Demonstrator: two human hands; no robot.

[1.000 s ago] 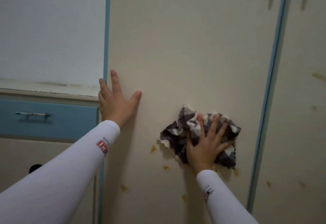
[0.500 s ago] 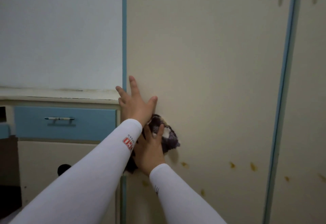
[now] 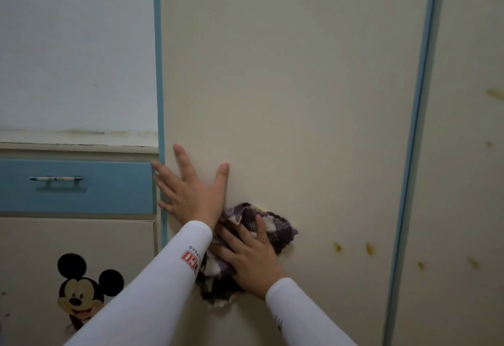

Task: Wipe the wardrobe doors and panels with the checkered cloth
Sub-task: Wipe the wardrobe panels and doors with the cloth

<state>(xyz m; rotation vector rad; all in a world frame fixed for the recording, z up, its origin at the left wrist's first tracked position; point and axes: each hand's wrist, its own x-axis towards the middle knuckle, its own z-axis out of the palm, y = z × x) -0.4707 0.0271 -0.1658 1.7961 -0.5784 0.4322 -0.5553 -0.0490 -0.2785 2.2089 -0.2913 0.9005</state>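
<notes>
The cream wardrobe door (image 3: 294, 78) with blue edging fills the middle of the view. My right hand (image 3: 249, 257) lies flat on the dark purple and white checkered cloth (image 3: 275, 227), pressing it against the door's lower part. My left hand (image 3: 191, 190) rests flat on the door just above and left of the cloth, fingers spread, holding nothing; its forearm crosses over part of the cloth. Yellowish spots (image 3: 338, 247) mark the door to the right of the cloth.
A second cream door (image 3: 463, 154) with more yellow stains stands to the right, past a blue strip (image 3: 417, 127). On the left are a blue drawer (image 3: 109, 187) with a bar handle (image 3: 56, 178) and a lower panel bearing a cartoon mouse sticker (image 3: 81, 294).
My right hand swept the cloth leftward across the door until it sat under my left wrist, then slid a little back to the right and down. My left hand stayed flat on the door.
</notes>
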